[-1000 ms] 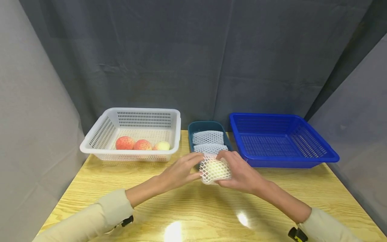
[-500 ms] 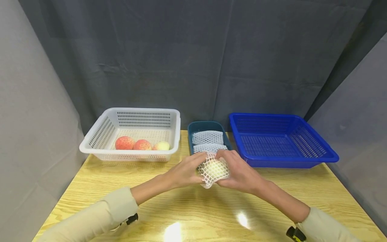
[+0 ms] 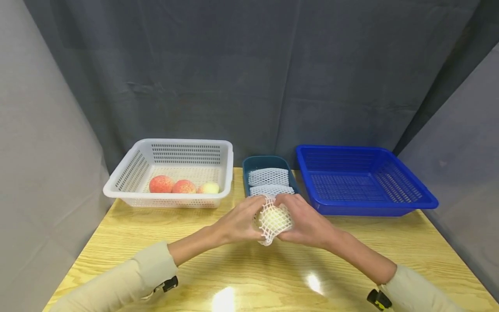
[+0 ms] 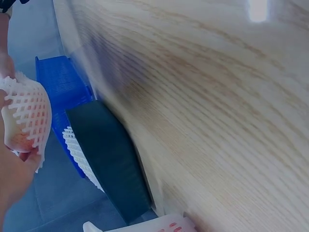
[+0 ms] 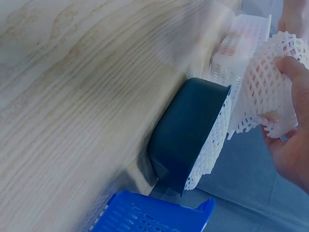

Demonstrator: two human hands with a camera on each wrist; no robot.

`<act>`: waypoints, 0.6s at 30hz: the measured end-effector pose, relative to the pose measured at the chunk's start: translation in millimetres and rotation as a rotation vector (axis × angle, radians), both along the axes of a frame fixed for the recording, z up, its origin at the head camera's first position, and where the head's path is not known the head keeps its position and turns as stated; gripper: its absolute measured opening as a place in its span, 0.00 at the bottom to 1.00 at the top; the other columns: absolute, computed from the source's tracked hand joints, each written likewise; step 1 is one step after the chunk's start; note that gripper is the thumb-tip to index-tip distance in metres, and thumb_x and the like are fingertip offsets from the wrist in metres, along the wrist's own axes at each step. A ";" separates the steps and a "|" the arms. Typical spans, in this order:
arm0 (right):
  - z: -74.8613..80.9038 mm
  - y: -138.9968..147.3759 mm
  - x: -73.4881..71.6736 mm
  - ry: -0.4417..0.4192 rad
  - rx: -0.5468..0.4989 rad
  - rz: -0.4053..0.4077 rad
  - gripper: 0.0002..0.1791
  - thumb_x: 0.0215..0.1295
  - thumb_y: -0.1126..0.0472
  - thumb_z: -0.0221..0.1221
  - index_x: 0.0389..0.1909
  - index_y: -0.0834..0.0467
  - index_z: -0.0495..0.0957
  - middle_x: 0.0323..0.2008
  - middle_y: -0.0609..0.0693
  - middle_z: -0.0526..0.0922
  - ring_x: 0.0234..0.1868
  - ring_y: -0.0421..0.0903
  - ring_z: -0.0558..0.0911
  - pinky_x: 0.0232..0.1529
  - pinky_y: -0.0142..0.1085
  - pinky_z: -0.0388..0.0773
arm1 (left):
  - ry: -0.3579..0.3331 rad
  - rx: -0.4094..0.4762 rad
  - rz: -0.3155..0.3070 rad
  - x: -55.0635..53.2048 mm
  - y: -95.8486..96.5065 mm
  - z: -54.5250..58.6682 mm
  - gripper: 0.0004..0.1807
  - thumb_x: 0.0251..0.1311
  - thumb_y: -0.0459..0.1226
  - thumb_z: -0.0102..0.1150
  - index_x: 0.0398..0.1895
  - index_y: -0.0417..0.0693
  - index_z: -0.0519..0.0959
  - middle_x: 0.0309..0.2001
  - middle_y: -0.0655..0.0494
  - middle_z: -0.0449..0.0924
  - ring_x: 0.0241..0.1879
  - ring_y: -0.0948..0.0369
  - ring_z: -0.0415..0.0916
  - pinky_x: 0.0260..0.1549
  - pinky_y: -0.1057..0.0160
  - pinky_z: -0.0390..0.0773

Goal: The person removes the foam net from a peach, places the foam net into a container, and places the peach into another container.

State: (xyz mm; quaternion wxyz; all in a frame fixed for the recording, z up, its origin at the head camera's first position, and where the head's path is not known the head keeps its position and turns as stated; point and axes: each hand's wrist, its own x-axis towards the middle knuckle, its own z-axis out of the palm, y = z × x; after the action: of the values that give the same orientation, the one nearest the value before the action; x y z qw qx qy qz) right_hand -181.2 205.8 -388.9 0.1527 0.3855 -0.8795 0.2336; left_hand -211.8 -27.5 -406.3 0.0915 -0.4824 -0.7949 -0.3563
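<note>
Above the table, both hands hold a peach [image 4: 15,133] in a white foam fruit net [image 3: 275,220]. My left hand [image 3: 238,222] grips the net's left side, thumb below and fingers above. From the other side, my right hand [image 3: 309,223] grips net and fruit in the same way. The right wrist view shows the right thumb [image 5: 288,64] pressing on the mesh. Pale yellow and red skin shows through the holes and at the net's open end. Just behind the hands, a dark teal bin [image 3: 257,163] contains flat foam nets [image 3: 269,177].
At the left stands a white slotted basket [image 3: 167,196] with two reddish peaches [image 3: 161,184] and a paler one [image 3: 208,188] along its front. A blue basket [image 3: 374,207] stands at the right. A grey curtain [image 3: 249,78] hangs behind the wooden table [image 3: 218,268].
My left hand has come right and closed in on the net. The net's near edge is now drawn down into a point, and the net and fruit have shifted slightly left.
</note>
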 end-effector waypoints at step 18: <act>14.9 6.6 -8.0 0.040 0.031 0.035 0.27 0.51 0.68 0.74 0.48 0.57 0.70 0.50 0.50 0.77 0.50 0.44 0.76 0.47 0.41 0.79 | 0.019 0.030 0.128 -3.8 -16.3 13.1 0.39 0.43 0.38 0.78 0.61 0.35 0.74 0.60 0.43 0.75 0.59 0.49 0.73 0.56 0.56 0.76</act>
State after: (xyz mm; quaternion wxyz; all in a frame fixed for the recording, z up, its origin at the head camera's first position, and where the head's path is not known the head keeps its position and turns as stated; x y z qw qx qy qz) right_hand -189.2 212.3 -373.9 0.1600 0.4078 -0.8729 0.2147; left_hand -215.6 -43.8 -393.2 0.1286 -0.4327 -0.8178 -0.3571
